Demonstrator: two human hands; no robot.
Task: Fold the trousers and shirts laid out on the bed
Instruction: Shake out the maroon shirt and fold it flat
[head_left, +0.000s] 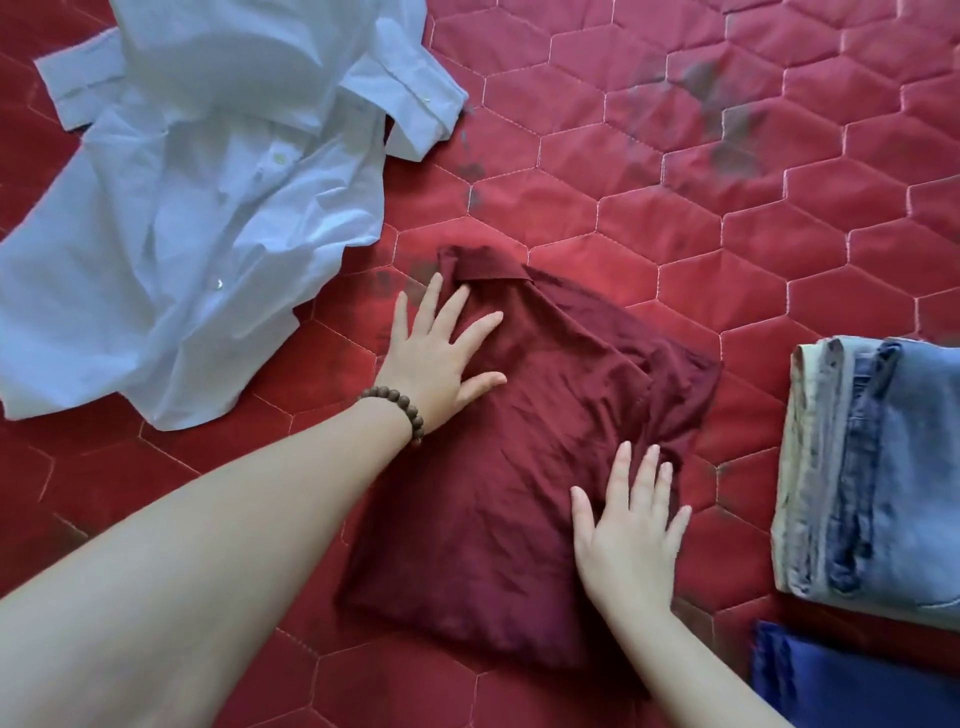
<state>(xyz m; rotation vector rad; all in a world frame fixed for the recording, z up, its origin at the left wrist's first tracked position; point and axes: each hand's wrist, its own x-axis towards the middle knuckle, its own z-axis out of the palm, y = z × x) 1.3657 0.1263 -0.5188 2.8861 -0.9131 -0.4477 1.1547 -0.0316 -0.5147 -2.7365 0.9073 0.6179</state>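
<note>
A dark red shirt lies folded into a compact rectangle on the red quilted bed, its collar at the top left. My left hand, with a bead bracelet on the wrist, rests flat with spread fingers on the shirt's upper left part near the collar. Pressing flat on the shirt's lower right edge is my right hand, fingers apart. A crumpled pale blue button shirt lies unfolded at the upper left. Folded light blue jeans are stacked at the right edge.
A folded deep blue garment lies at the lower right, just below the jeans. Dark smudges mark the quilt at the upper right and near the red shirt's collar.
</note>
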